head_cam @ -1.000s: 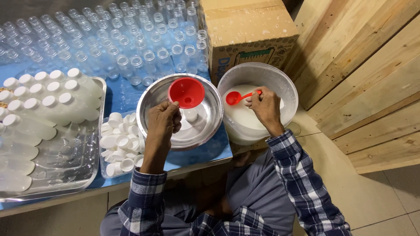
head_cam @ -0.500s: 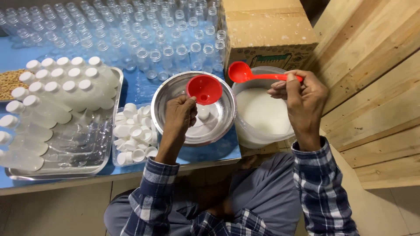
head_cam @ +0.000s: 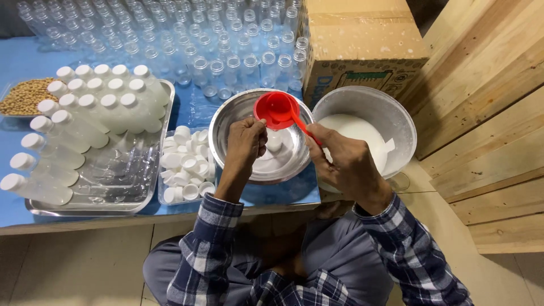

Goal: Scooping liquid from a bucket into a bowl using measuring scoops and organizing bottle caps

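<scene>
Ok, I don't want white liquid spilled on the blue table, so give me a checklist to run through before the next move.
1. Red plastic scoop over red funnel: ok.
2. Left hand steadies the funnel: ok.
3. Right hand grips the scoop handle: ok.
4. Small plastic bottle stands inside the round steel bowl, under the funnel: ok.
5. Bottle's fill level: cannot tell.
6. Steel pot of white liquid close beside the bowl: ok.

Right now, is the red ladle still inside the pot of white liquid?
No, the red ladle is over the funnel in the steel bowl.
</scene>
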